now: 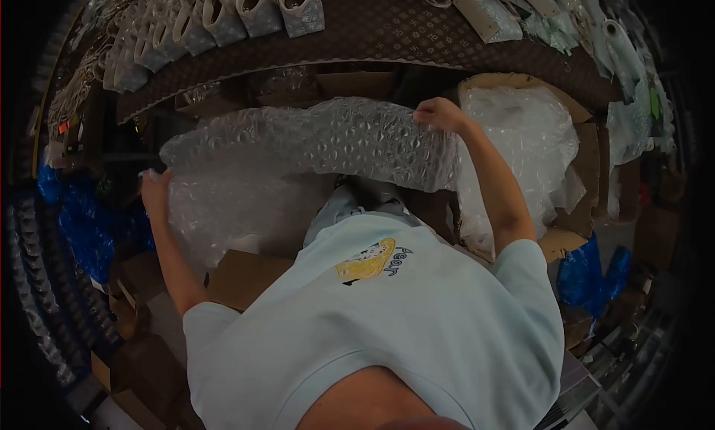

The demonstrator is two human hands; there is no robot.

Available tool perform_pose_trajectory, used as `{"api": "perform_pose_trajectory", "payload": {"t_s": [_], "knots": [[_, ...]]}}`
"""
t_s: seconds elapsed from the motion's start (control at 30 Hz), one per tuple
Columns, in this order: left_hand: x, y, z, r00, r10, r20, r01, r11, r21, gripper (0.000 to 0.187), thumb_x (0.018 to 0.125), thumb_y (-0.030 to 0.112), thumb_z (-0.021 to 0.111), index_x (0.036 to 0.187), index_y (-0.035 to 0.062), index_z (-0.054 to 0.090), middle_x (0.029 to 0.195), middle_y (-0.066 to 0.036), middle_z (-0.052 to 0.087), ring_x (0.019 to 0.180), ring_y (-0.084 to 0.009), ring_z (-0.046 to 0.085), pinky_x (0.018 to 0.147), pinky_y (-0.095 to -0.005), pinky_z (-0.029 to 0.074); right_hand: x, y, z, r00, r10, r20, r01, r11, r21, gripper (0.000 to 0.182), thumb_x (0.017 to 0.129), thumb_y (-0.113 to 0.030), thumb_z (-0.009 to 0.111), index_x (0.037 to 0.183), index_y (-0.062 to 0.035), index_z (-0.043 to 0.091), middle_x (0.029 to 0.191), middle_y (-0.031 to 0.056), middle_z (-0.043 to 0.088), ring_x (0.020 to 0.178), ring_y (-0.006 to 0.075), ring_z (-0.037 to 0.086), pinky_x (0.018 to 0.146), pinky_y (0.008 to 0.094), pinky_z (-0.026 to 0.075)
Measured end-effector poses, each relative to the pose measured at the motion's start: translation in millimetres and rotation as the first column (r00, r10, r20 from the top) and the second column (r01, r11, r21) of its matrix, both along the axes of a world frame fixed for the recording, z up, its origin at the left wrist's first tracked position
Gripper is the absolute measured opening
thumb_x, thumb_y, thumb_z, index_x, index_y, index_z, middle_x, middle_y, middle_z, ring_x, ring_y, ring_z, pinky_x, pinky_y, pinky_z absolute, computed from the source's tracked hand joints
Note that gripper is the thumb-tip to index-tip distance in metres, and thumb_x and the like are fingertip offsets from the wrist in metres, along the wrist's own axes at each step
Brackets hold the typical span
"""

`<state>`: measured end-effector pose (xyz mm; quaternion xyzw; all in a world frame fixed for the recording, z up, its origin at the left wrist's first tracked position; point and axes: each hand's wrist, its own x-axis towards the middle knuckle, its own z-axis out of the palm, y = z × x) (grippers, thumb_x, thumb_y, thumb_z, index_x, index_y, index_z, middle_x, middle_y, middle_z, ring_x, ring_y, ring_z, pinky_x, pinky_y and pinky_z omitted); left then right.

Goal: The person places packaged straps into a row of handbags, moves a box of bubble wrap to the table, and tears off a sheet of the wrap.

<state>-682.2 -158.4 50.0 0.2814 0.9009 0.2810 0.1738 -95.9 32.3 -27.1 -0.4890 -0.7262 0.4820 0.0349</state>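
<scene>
A wide sheet of clear bubble wrap [328, 136] stretches across in front of my body. My left hand [155, 188] pinches its left edge, fingers closed. Farther right, my right hand [441, 115] grips the upper edge, with the fingers closed on the plastic. Between the hands the sheet hangs loosely and folds over itself, and its lower left part drops beside my legs. Under my right arm stands an open cardboard box [585, 143] lined with white translucent plastic [514, 132].
Behind the wrap runs a table with a brown patterned cover [357, 39]. Several small handbags [302, 9] stand in a row on its left part, and more bags [488, 16] lie at right. Cardboard boxes [141, 367] and blue plastic [86, 229] are on the left; more blue plastic [592, 277] is at right.
</scene>
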Motion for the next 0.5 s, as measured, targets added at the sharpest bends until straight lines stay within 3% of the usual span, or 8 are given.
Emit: {"api": "perform_pose_trajectory", "payload": {"t_s": [0.03, 0.07, 0.13, 0.17, 0.27, 0.3, 0.37, 0.5], "knots": [[28, 8, 14, 0.937, -0.185, -0.297, 0.185, 0.982, -0.028, 0.063, 0.070, 0.032, 0.067, 0.119, 0.0010, 0.043, 0.085, -0.010, 0.060, 0.072, -0.0188, 0.057, 0.065, -0.0316, 0.045, 0, -2, 7, 1.000, 0.002, 0.003, -0.002, 1.000, 0.002, 0.024, 0.081, -0.024, 0.056, 0.082, -0.0012, 0.061, 0.065, 0.0022, 0.058, 0.061, 0.0118, 0.052, 0.059, 0.0294, 0.043], [64, 16, 31, 0.757, -0.344, -0.556, 0.345, 0.932, -0.107, 0.070, 0.069, 0.035, 0.068, 0.125, 0.0037, 0.038, 0.079, -0.009, 0.060, 0.068, -0.0172, 0.057, 0.063, -0.0316, 0.045, 1, -3, 15, 0.996, -0.088, -0.028, 0.090, 0.995, 0.043, 0.021, 0.080, -0.023, 0.057, 0.083, -0.0026, 0.062, 0.067, 0.0038, 0.059, 0.062, 0.0112, 0.052, 0.059, 0.0277, 0.043], [176, 40, 100, 0.808, -0.565, -0.167, 0.520, 0.817, -0.249, 0.081, 0.067, 0.041, 0.068, 0.133, 0.0137, 0.029, 0.064, -0.008, 0.057, 0.057, -0.0172, 0.055, 0.057, -0.0341, 0.044, -1, -12, 39, 0.985, -0.162, -0.055, 0.166, 0.983, 0.083, 0.019, 0.079, -0.022, 0.059, 0.084, -0.0040, 0.063, 0.069, 0.0055, 0.060, 0.063, 0.0106, 0.053, 0.059, 0.0261, 0.042], [213, 44, 96, 0.710, -0.698, -0.094, 0.702, 0.712, 0.007, 0.085, 0.065, 0.047, 0.068, 0.133, 0.0181, 0.027, 0.054, -0.006, 0.052, 0.049, -0.0185, 0.052, 0.053, -0.0348, 0.042, -9, -21, 59, 0.987, -0.133, -0.093, 0.138, 0.989, 0.045, 0.019, 0.078, -0.021, 0.060, 0.083, -0.0035, 0.063, 0.067, 0.0036, 0.059, 0.061, 0.0087, 0.051, 0.057, 0.0244, 0.041], [314, 78, 91, 0.331, -0.924, 0.190, 0.943, 0.332, -0.032, 0.087, 0.064, 0.043, 0.069, 0.134, 0.0204, 0.024, 0.063, -0.010, 0.056, 0.063, -0.0209, 0.056, 0.064, -0.0325, 0.043, -26, -45, 92, 0.969, -0.036, -0.244, 0.039, 0.999, 0.005, 0.015, 0.078, -0.017, 0.061, 0.082, -0.0022, 0.062, 0.065, -0.0010, 0.057, 0.059, 0.0039, 0.046, 0.053, 0.0207, 0.038], [332, 96, 83, 0.216, -0.940, 0.265, 0.976, 0.209, -0.054, 0.084, 0.065, 0.041, 0.069, 0.134, 0.0203, 0.025, 0.064, -0.010, 0.056, 0.066, -0.0207, 0.057, 0.067, -0.0314, 0.042, -27, -54, 97, 0.935, 0.014, -0.354, -0.013, 1.000, 0.004, 0.012, 0.079, -0.013, 0.061, 0.081, -0.0014, 0.061, 0.066, -0.0036, 0.056, 0.059, 0.0008, 0.044, 0.050, 0.0187, 0.036], [345, 125, 26, -0.060, -0.923, 0.381, 0.926, 0.091, 0.366, 0.059, 0.069, 0.023, 0.069, 0.122, 0.0109, 0.046, 0.073, -0.001, 0.058, 0.067, -0.0069, 0.050, 0.063, -0.0244, 0.042, -22, -67, 106, 0.921, 0.001, -0.389, 0.001, 1.000, 0.004, 0.012, 0.078, -0.014, 0.061, 0.081, -0.0018, 0.062, 0.065, -0.0027, 0.056, 0.058, 0.0027, 0.044, 0.052, 0.0200, 0.037], [357, 131, 2, -0.267, -0.728, 0.632, 0.930, -0.023, 0.366, 0.029, 0.072, 0.021, 0.067, 0.095, 0.0045, 0.061, 0.070, 0.001, 0.057, 0.065, -0.0072, 0.049, 0.059, -0.0261, 0.040, 2, -84, 103, 0.883, -0.112, -0.455, 0.119, 0.993, -0.015, 0.017, 0.077, -0.019, 0.063, 0.082, -0.0029, 0.063, 0.065, -0.0019, 0.057, 0.057, 0.0053, 0.045, 0.053, 0.0217, 0.039]]}}
